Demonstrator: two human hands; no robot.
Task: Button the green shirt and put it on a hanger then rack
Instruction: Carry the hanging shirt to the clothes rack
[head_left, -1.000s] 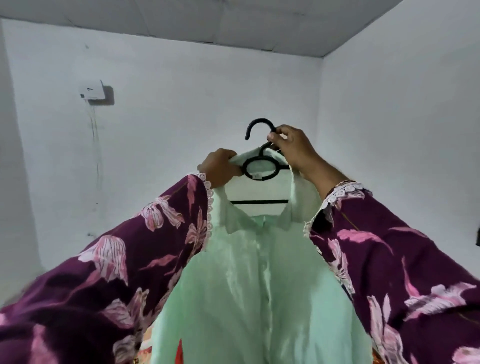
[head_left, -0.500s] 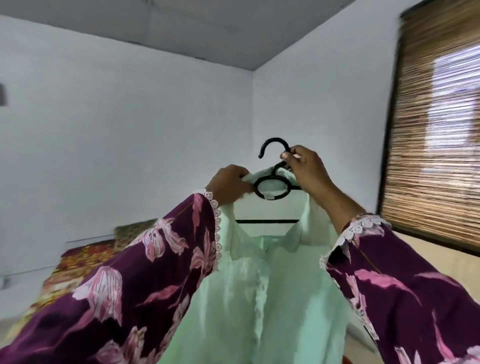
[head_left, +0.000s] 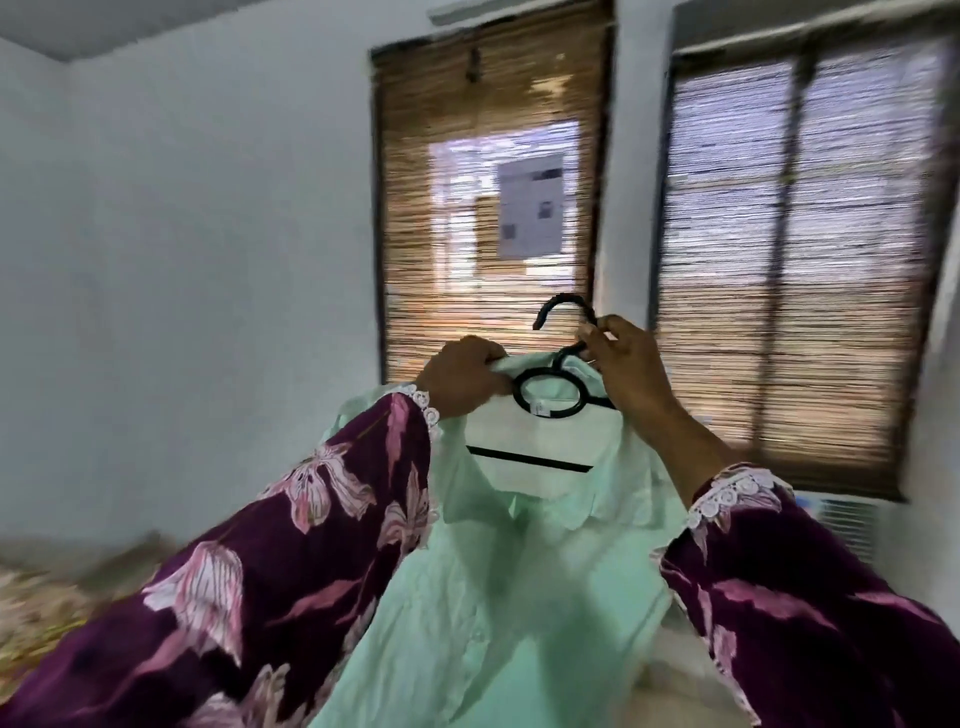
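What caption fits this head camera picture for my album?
Two hands, left and right, hold a green shirt on a black hanger before bamboo-blinded windows.

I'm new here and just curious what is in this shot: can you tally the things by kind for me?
Shirts: 1, the green shirt
Hangers: 1, the black hanger
Hands: 2, the left hand and the right hand
Windows with reed blinds: 2, one and another
Total: 6
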